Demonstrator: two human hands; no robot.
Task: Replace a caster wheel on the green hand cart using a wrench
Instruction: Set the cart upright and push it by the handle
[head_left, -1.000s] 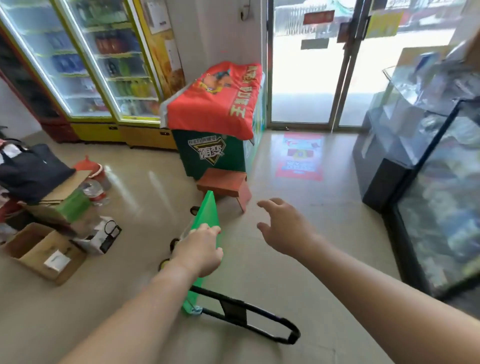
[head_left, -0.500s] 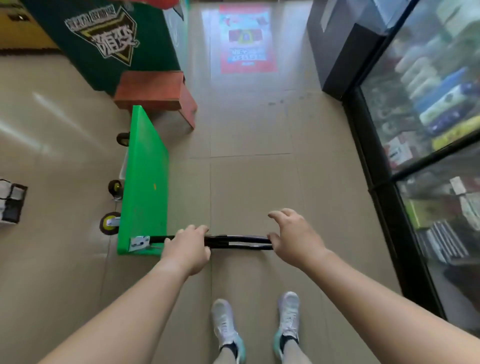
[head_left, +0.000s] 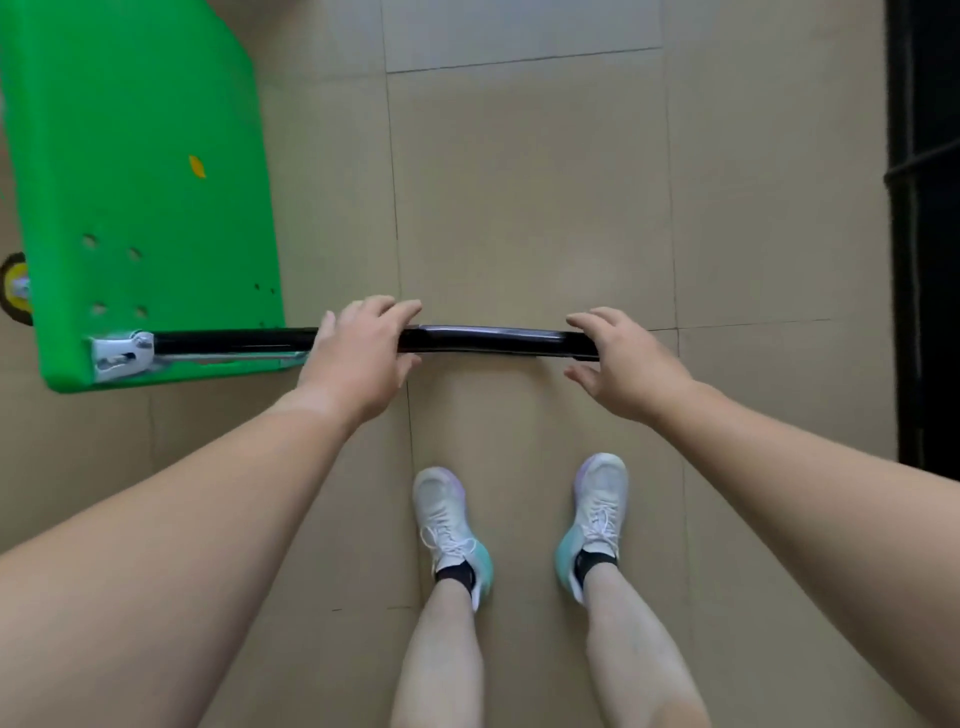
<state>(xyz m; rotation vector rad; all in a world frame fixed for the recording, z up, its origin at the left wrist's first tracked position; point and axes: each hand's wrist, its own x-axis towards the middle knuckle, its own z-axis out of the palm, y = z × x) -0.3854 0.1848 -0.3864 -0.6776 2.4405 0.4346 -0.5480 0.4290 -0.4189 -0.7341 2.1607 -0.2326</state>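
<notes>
The green hand cart (head_left: 140, 171) stands on its side at the left, its flat deck facing me. Its black handle (head_left: 488, 340) runs level to the right from a metal hinge (head_left: 120, 356) at the deck's lower corner. My left hand (head_left: 358, 358) lies over the middle of the bar, fingers curled over the top and thumb beneath. At the bar's far end my right hand (head_left: 623, 364) is cupped round it, with fingers above and thumb below, not closed tight. One caster wheel (head_left: 14, 288) with a yellow hub shows behind the deck's left edge. No wrench is in view.
I stand on beige floor tiles (head_left: 524, 208) with my white and teal shoes (head_left: 452, 530) just behind the handle. A dark cabinet frame (head_left: 924, 234) runs along the right edge.
The view has tilted down from the shop to the floor and drawn closer to the cart. My left hand left the deck's top edge for the handle bar. My right hand came down to the bar's end.
</notes>
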